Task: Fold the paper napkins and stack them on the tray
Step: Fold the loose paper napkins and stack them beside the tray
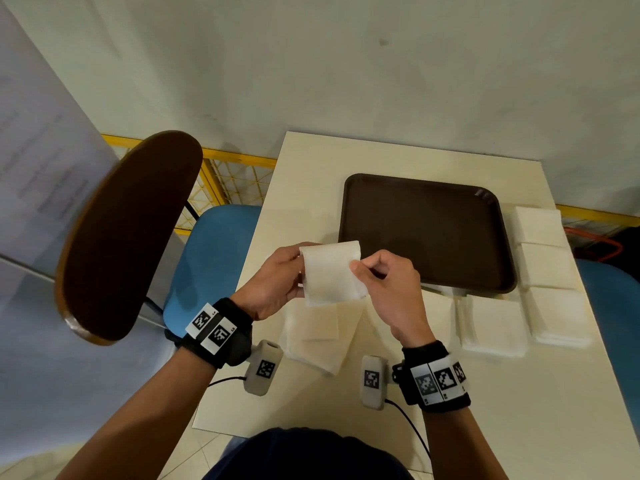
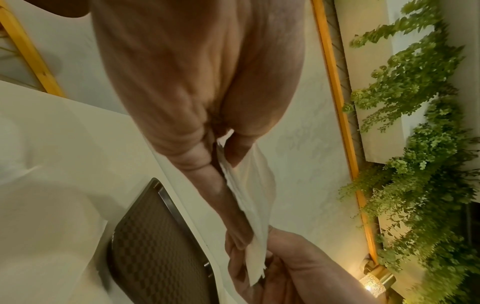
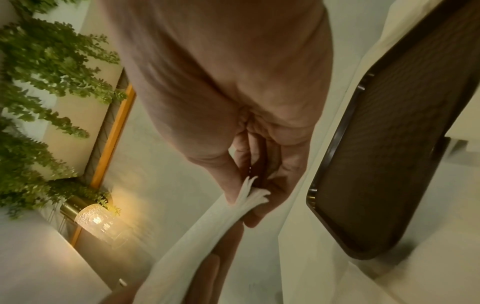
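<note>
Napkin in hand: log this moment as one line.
napkin: held above table | left hand: pinching | right hand: pinching | tray: empty

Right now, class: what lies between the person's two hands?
In the head view, a white napkin spans the gap, held above the table: the left hand grips its left edge, the right hand pinches its right edge.

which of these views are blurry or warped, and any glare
Head view: sharp at the napkin and tray, edges bowed by the wide lens. Left wrist view: smeared, left hand looms large. Right wrist view: soft, lamp glows bright with a warm halo.
</note>
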The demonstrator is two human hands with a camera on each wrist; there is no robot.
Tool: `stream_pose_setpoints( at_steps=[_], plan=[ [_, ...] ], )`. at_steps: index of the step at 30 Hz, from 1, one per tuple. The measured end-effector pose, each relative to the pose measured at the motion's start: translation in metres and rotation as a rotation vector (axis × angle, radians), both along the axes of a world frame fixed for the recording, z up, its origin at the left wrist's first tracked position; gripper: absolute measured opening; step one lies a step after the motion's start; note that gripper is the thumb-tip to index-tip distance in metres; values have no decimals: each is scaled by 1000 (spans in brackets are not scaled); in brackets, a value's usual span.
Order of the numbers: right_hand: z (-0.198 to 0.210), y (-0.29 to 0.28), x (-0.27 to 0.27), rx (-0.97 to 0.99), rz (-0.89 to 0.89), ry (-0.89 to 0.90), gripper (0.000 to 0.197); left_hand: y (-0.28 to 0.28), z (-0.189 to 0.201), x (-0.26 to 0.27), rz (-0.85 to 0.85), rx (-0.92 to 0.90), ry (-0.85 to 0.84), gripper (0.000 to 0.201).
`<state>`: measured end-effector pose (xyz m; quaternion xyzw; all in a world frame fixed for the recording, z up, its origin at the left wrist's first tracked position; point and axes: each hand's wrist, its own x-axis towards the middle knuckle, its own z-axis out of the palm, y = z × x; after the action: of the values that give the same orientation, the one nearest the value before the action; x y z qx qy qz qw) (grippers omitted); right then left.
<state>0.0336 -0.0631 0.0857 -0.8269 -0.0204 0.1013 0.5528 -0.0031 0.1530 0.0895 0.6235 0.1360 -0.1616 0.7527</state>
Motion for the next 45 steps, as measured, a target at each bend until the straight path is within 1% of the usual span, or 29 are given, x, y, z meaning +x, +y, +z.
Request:
stream_pose_setpoints(
  at_steps=[2,4,5,6,8,9,11,14,17,21,22,25,26,27,29,30,31,34,38,41,45],
  plan=[
    [-1,0,0,-39,-24,-39,17,-1,4,2,61,-96,54,36],
    [-2,1,-1,-74,-33,-69,19,-4,6,3,121,-142,102,45],
    [-2,2,-1,-93,-35,-82,19,-6,5,3,143,-117,109,49],
    [-2,3,-1,-108,-37,-92,19,-9,5,4,153,-54,93,50],
    [-2,5,-2,-117,-36,-106,20,-14,0,4,151,123,-5,37],
    [-2,6,-2,-120,-38,-107,19,-15,-4,5,147,201,-65,36],
    [-2,6,-2,-130,-44,-109,19,-16,-10,7,135,281,-139,38],
    [-2,6,-2,-121,-58,-122,19,-17,-12,9,138,318,-169,32],
    [-3,4,-3,-110,-56,-127,19,-17,-15,9,159,304,-167,22],
    [-2,1,-4,-88,-67,-107,16,-15,-17,11,206,319,-179,18],
    [-1,0,-5,-59,-71,-97,18,-15,-18,11,196,330,-181,17],
    [3,-1,-7,26,-31,-23,47,-19,-17,10,85,418,-211,15],
    [3,-2,-6,28,-10,-19,48,-20,-17,9,23,460,-244,16],
    [3,-4,-5,21,18,-37,42,-22,-17,8,-41,490,-284,17],
    [3,-8,-1,-6,91,-84,17,-23,-16,6,-143,508,-337,17],
    [3,-12,0,-16,124,-94,9,-24,-15,6,-177,521,-344,16],
    [3,-15,0,-24,154,-102,7,-25,-14,6,-208,549,-351,16],
    [1,-26,-5,-66,246,-128,12,-29,-15,5,-281,634,-384,18],
    [-11,-46,-13,-162,323,-160,14,-37,-26,1,-329,681,-435,23],
    [-19,-67,-20,-176,285,-147,17,-45,-34,-1,-340,694,-436,23],
    [-27,-93,-25,-189,152,-156,21,-66,-42,4,-391,636,-459,24]
  ],
)
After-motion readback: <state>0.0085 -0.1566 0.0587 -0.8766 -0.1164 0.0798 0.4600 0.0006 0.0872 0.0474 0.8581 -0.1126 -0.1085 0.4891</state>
